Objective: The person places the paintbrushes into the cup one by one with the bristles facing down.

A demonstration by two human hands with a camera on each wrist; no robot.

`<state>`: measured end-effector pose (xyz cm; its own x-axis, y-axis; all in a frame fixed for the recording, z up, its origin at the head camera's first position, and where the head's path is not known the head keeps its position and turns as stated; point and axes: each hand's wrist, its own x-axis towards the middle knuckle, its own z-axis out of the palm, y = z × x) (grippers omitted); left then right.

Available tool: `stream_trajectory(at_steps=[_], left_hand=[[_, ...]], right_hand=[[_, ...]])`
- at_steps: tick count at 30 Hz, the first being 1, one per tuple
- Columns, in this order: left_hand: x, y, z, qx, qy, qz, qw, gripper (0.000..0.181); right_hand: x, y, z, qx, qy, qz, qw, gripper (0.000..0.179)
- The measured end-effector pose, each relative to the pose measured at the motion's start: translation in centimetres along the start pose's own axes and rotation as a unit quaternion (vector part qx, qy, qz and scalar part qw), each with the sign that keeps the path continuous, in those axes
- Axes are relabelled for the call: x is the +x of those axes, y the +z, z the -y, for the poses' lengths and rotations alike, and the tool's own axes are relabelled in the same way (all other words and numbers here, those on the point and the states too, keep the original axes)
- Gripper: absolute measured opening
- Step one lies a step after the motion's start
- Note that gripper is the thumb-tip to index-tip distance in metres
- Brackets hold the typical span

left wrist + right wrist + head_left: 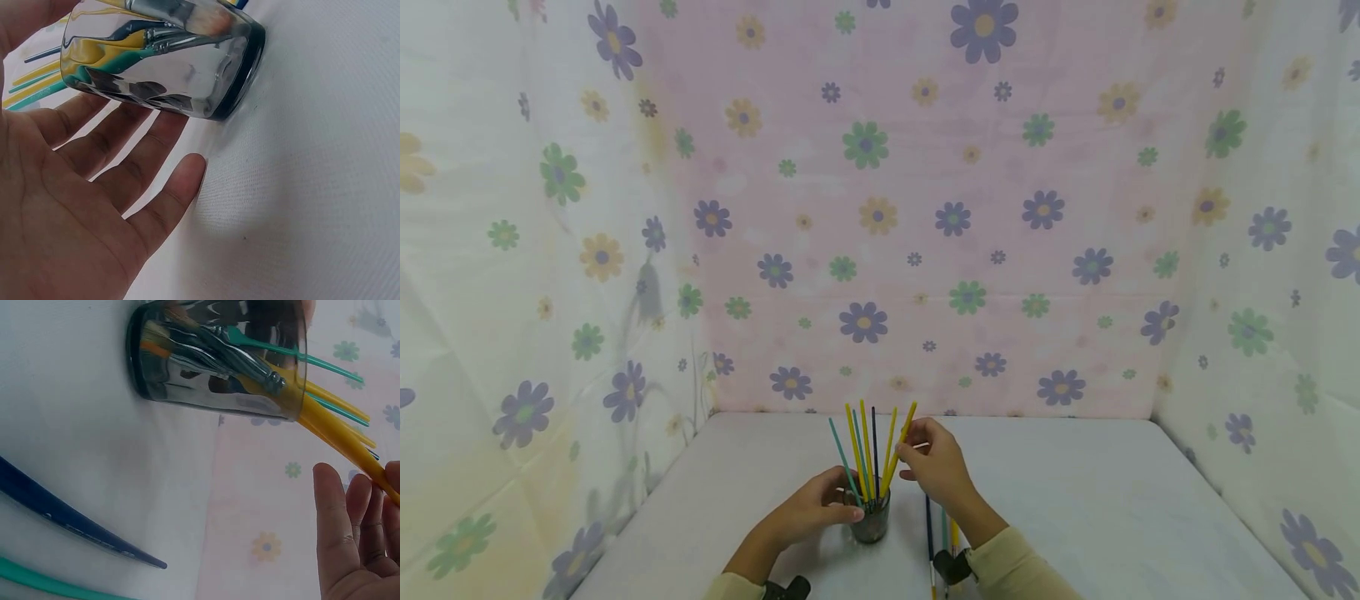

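Observation:
A clear glass cup (871, 528) stands upright on the table, holding several paintbrushes with yellow, green and dark blue handles, bristles down. My left hand (811, 507) holds the cup from its left side, thumb in front and fingers reaching behind; in the left wrist view those fingers (165, 134) lie along the glass. Above the rim to the right, my right hand (942, 468) pinches the upper handle of a yellow paintbrush (340, 434). The lower end of that brush is inside the cup, leaning right.
To the right of the cup, a dark blue paintbrush (928, 525), a green paintbrush (944, 527) and a yellow paintbrush (955, 535) lie on the white table (1105, 500), partly under my right forearm. Flower-patterned cloth (917, 275) hangs behind and at both sides.

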<state>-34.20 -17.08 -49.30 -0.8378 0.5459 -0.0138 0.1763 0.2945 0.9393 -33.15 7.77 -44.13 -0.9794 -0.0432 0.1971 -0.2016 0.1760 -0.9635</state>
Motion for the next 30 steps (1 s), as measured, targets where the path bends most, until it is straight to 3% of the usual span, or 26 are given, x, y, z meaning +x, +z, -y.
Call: stream_trajectory(at_steps=[9,30], left_hand=[[0.06,0.02,-0.05,0.006,0.011,0.007,0.9999,0.051],[-0.13,-0.01,-0.19,0.011,0.001,-0.001,0.9999,0.052]], right_hand=[[-0.14,0.12,-0.28,-0.002,0.000,0.016,0.9999,0.026],[-0.66,-0.81,-0.38,-0.014,-0.007,0.032,0.9994,0.031]])
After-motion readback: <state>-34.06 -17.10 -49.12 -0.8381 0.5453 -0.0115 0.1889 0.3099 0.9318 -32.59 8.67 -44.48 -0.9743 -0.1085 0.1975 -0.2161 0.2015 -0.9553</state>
